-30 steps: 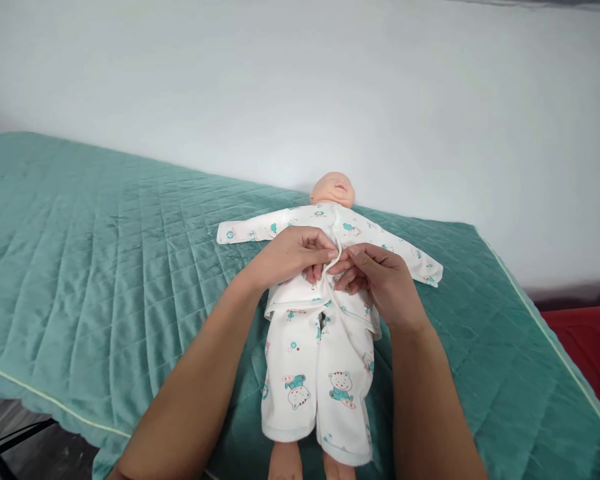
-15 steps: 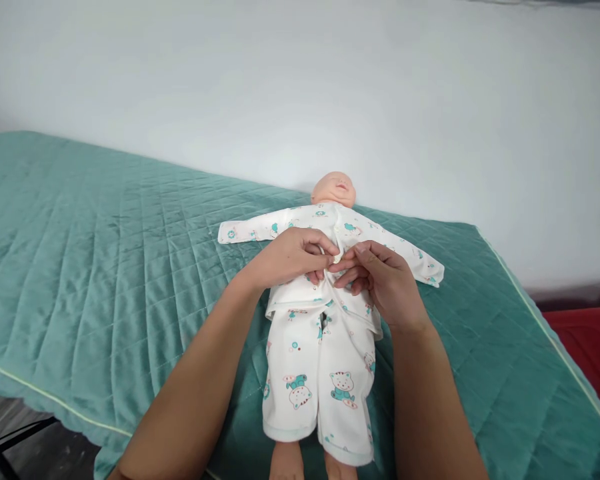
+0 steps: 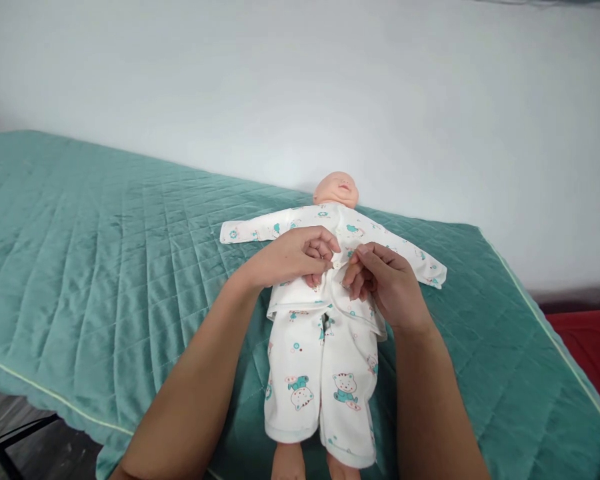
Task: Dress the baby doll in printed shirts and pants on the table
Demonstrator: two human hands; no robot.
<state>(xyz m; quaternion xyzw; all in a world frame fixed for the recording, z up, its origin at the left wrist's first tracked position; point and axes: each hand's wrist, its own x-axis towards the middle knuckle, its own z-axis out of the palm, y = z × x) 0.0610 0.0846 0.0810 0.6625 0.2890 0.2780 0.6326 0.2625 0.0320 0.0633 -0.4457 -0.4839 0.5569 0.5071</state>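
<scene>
A baby doll (image 3: 336, 189) lies on its back, dressed in a white printed shirt (image 3: 305, 293) and matching white trousers (image 3: 293, 393). At the shirt's front opening, my left hand (image 3: 300, 253) has its fingers curled on the cloth, its thumb against a small pale button (image 3: 337, 265). My right hand (image 3: 383, 277) is closed just right of the button, thumb and forefinger together at the shirt front. The cloth pinched in each hand is mostly hidden by the fingers. Both doll sleeves are spread outward.
A green quilted cover (image 3: 105, 267) with pale piping lies beneath the doll. Behind it rises a white wall (image 3: 230, 87). Something red (image 3: 587, 347) stands beyond the right edge, and a black metal bar (image 3: 20, 433) shows at lower left above the dark floor.
My right hand has drawn slightly right, away from my left, and its fingers have curled in. The button between the hands now shows plainly. My left hand has hardly moved.
</scene>
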